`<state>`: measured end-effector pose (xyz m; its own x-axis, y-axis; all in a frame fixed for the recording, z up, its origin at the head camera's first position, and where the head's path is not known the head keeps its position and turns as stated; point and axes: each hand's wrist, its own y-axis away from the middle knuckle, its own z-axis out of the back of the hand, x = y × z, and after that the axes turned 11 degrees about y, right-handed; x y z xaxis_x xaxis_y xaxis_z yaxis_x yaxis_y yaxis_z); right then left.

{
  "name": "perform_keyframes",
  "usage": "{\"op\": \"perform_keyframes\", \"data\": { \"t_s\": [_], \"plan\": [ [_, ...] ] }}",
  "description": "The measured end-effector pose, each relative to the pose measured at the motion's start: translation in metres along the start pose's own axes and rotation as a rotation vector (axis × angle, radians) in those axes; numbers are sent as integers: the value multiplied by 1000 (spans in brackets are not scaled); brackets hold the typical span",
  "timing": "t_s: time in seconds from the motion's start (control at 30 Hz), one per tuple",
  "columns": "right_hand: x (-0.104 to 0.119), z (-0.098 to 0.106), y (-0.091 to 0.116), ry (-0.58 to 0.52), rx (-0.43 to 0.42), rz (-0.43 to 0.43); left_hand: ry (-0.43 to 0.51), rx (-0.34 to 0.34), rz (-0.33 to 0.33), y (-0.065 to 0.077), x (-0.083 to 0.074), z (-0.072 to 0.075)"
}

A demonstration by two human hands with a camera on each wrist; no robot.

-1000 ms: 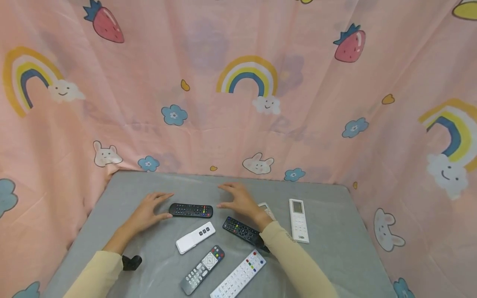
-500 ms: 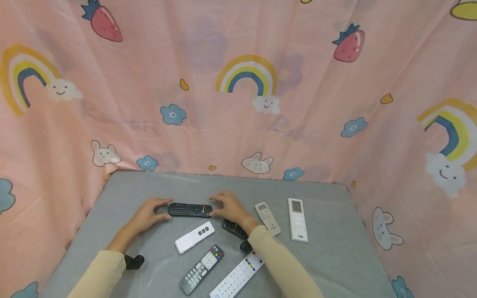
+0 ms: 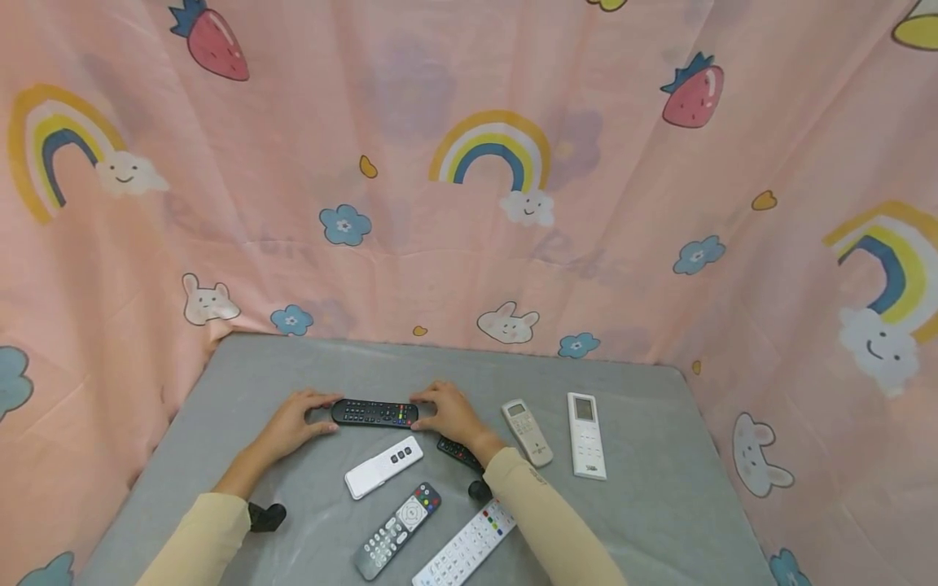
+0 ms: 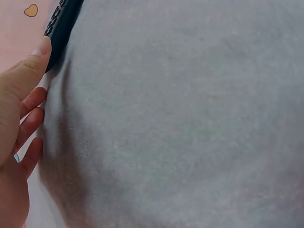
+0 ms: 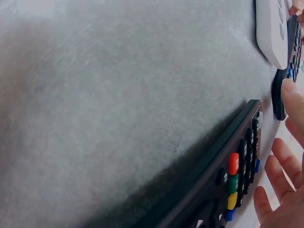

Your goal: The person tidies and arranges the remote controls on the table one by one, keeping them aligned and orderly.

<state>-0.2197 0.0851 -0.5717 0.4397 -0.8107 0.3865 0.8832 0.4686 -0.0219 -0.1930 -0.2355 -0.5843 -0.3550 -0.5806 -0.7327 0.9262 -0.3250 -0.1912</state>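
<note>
A black remote control (image 3: 374, 413) with a few coloured buttons lies crosswise on the grey tabletop. My left hand (image 3: 293, 422) holds its left end between thumb and forefinger. At the opposite end, my right hand (image 3: 449, 413) has thumb and forefinger around the corners. The left wrist view shows the left thumb (image 4: 39, 54) against the remote's tip, the other fingers below it. In the right wrist view, the right thumb (image 5: 292, 97) meets the remote's end. Under the right wrist is a second black remote (image 3: 458, 452), partly hidden by that arm.
Nearer me lie a small white remote (image 3: 384, 467), a grey remote (image 3: 398, 531) and a white multi-button remote (image 3: 466, 545). To the right are a beige remote (image 3: 527, 431) and a white remote with a screen (image 3: 586, 435). A pink printed curtain (image 3: 396, 277) hangs around the table (image 3: 645, 505).
My right hand has come left and down onto the black remote's right end, uncovering the beige remote. The left hand has drawn its forefinger in at the left end. The remote stays in place.
</note>
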Motion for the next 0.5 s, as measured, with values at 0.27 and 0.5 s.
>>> {"op": "perform_keyframes", "data": {
  "t_s": [0.27,0.5],
  "plan": [
    [3,0,0,49,13,-9,-4,-18,15,-1,1,-3],
    [5,-2,0,113,-9,2,-18,-36,36,0,-1,-6]
  ]
}}
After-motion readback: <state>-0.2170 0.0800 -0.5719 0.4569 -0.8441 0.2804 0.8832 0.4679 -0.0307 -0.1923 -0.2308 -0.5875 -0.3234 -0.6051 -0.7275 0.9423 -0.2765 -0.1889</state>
